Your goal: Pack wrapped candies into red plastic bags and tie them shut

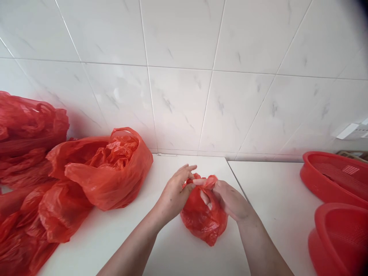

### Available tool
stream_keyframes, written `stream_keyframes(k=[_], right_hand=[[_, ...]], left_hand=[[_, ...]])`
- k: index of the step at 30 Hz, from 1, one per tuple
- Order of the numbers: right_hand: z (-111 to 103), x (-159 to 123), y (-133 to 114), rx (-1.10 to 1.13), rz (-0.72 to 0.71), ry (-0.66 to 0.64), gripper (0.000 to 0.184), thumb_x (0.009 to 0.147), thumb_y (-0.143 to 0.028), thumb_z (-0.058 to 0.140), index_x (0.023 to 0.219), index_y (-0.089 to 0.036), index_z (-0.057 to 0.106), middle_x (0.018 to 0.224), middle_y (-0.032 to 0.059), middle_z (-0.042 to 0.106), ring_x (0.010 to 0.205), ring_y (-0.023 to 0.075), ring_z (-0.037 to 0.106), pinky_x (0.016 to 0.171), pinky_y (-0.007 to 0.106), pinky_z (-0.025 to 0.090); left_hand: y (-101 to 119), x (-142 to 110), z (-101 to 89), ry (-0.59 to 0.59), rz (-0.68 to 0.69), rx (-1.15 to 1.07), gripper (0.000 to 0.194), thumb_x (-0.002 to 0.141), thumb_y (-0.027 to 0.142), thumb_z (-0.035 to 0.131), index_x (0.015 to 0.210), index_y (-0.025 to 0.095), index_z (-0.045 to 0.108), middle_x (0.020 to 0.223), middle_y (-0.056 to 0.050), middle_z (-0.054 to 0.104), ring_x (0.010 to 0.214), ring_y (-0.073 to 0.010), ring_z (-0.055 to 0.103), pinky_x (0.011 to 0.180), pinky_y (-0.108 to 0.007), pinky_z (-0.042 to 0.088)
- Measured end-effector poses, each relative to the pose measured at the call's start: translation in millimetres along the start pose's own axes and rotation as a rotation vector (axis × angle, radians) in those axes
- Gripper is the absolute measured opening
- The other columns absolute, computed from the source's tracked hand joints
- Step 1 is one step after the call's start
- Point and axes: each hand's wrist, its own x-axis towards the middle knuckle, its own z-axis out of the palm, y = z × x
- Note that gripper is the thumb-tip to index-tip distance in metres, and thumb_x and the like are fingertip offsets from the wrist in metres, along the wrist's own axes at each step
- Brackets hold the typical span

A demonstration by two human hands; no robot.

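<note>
Gripping the gathered neck of a red bag (202, 218), the right hand (230, 201) holds a narrow pinch, and the left hand (174, 193) closes on it from the other side. The bag sits on a white counter (201, 262) below the grip. A stuffed bag (109, 172) and a bag heap (25, 134) lie left of the grip. Two red baskets (335, 176) stand well right, beyond a counter seam (237, 180); the frame cuts both baskets off. Folds hide the fingertips.
</note>
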Motion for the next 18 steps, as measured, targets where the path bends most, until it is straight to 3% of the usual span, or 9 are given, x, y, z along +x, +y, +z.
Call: stream_keyframes(k=[3, 5, 8, 10, 12, 14, 18], right_hand=[[-0.8, -2.0, -2.3, -0.095, 0.03, 0.011, 0.042, 0.093, -0.046, 0.036, 0.108, -0.025, 0.07, 0.078, 0.0027, 0.058, 0.072, 0.0166, 0.052, 0.073, 0.031, 0.043], [1.0, -1.4, -3.6, -0.169, 0.074, 0.042, 0.032, 0.088, -0.035, 0.048, 0.114, -0.028, 0.065, 0.078, 0.0007, 0.058, 0.073, 0.0165, 0.053, 0.072, 0.031, 0.044], [3.4, 2.2, 0.3, -0.344, 0.103, 0.232, 0.046, 0.079, -0.024, 0.057, 0.123, -0.035, 0.055, 0.073, -0.0039, 0.054, 0.066, 0.0148, 0.051, 0.063, 0.028, 0.044], [4.3, 5.9, 5.9, -0.5, 0.118, 0.415, 0.041, 0.077, -0.024, 0.056, 0.116, -0.035, 0.058, 0.068, -0.0047, 0.053, 0.059, 0.014, 0.049, 0.055, 0.026, 0.04], [5.1, 9.3, 10.2, -0.578, 0.155, 0.513, 0.031, 0.077, -0.024, 0.052, 0.104, -0.033, 0.064, 0.066, -0.0043, 0.056, 0.052, 0.0136, 0.048, 0.049, 0.026, 0.037], [6.0, 11.2, 10.5, -0.524, 0.156, 0.504, 0.029, 0.078, -0.021, 0.046, 0.096, -0.031, 0.067, 0.071, -0.0031, 0.063, 0.055, 0.0145, 0.054, 0.051, 0.028, 0.041], [4.8, 12.0, 6.0, -0.105, 0.079, 0.358, 0.029, 0.079, -0.023, 0.051, 0.104, -0.026, 0.065, 0.099, 0.0017, 0.069, 0.088, 0.019, 0.064, 0.078, 0.033, 0.05]], left_hand=[[-1.8, -0.8, 1.3, -0.075, -0.127, -0.077, 0.012, 0.087, 0.023, 0.041, 0.082, 0.024, 0.051, 0.086, -0.001, 0.061, 0.087, -0.0187, 0.055, 0.071, -0.029, 0.041], [-2.3, -1.4, 1.9, -0.072, -0.174, -0.032, 0.011, 0.087, 0.026, 0.041, 0.077, 0.023, 0.047, 0.07, 0.004, 0.052, 0.065, -0.0136, 0.046, 0.057, -0.024, 0.034], [-1.9, -2.5, 2.6, -0.062, -0.2, 0.011, 0.013, 0.086, 0.029, 0.043, 0.074, 0.022, 0.044, 0.065, 0.005, 0.045, 0.058, -0.0116, 0.038, 0.051, -0.022, 0.028], [-1.1, -3.4, 3.1, -0.082, -0.215, 0.015, 0.014, 0.086, 0.03, 0.043, 0.075, 0.023, 0.046, 0.065, 0.005, 0.046, 0.058, -0.0117, 0.038, 0.05, -0.022, 0.028], [-0.7, -4.1, 3.8, -0.106, -0.216, 0.038, 0.013, 0.086, 0.031, 0.043, 0.077, 0.023, 0.048, 0.066, 0.005, 0.049, 0.058, -0.0121, 0.041, 0.05, -0.023, 0.028], [-1.0, -4.3, 4.4, -0.117, -0.208, 0.079, 0.012, 0.086, 0.03, 0.044, 0.077, 0.024, 0.049, 0.067, 0.005, 0.052, 0.059, -0.0126, 0.043, 0.05, -0.023, 0.029], [-3.4, -3.5, 3.9, -0.071, -0.131, 0.193, 0.009, 0.084, 0.026, 0.047, 0.076, 0.024, 0.051, 0.07, 0.003, 0.055, 0.064, -0.0148, 0.048, 0.055, -0.025, 0.034]])
